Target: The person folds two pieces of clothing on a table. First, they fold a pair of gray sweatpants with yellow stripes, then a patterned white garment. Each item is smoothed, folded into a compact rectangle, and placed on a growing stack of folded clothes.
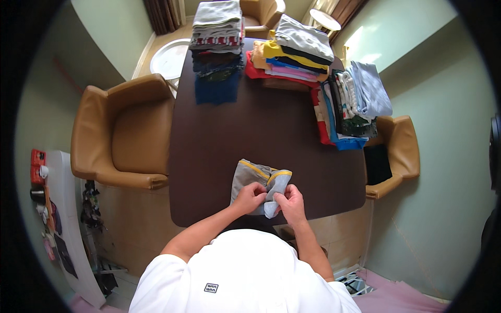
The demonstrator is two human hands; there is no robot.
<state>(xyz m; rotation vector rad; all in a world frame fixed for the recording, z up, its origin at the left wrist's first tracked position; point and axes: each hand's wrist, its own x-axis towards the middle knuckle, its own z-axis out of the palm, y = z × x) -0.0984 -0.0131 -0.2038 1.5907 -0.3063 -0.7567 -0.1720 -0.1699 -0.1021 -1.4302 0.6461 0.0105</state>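
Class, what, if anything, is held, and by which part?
A grey, yellow-trimmed garment: the left hand grips its middle, the right hand its pale right side.

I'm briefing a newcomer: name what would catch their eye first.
Three stacks of folded clothes stand along the far and right sides of the dark brown table. At its near edge, the left hand and right hand hold a gray garment with yellow trim. A tan armchair stands at the table's left.

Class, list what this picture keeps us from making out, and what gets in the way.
Head view:
- Full shape of the gray garment: folded, partly covered by left hand and right hand.
- Left side of the far chair: behind the left clothes stack.
- Dark object at right: cut off by the picture's edge.
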